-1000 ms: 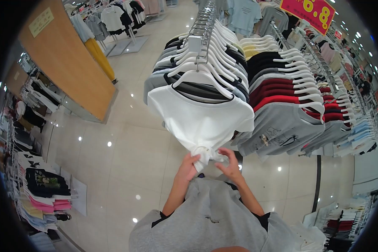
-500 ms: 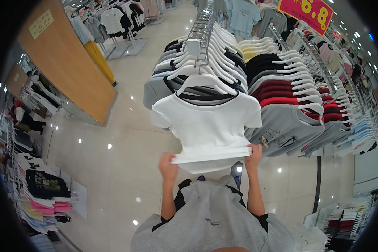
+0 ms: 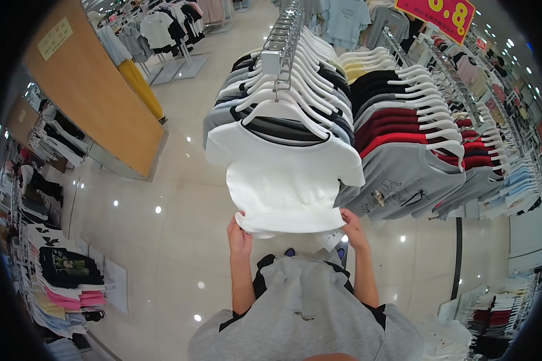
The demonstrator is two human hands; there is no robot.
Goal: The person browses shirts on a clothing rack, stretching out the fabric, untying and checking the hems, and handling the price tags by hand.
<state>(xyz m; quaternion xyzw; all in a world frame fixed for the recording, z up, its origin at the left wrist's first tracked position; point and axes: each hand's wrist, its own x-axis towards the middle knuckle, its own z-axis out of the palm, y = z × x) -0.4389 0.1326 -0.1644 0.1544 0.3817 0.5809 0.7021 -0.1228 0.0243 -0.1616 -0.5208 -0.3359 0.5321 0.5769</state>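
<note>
A white short-sleeved T-shirt (image 3: pixel 283 174) with dark neck trim hangs on a white hanger (image 3: pixel 286 110) at the front end of a metal rail (image 3: pixel 283 36). My left hand (image 3: pixel 239 237) pinches the left corner of its hem. At the right corner, my right hand (image 3: pixel 354 228) has its fingers closed on the hem. Between them the bottom edge is folded up and held toward me. A pale tag (image 3: pixel 332 239) shows just below the hem beside my right hand.
Grey, black and white shirts hang close behind the T-shirt. To the right, another rack holds red shirts (image 3: pixel 397 139) and grey shirts (image 3: pixel 403 183). A wooden panel (image 3: pixel 96 90) stands at the left, and folded-looking garments (image 3: pixel 72 265) hang lower left. Tiled floor (image 3: pixel 162 240) lies between.
The hem has gone from stretched taut to slacker, and my hands are slightly closer together. The T-shirt and its hanger tilt down to the right, and a tag shows by my right hand.
</note>
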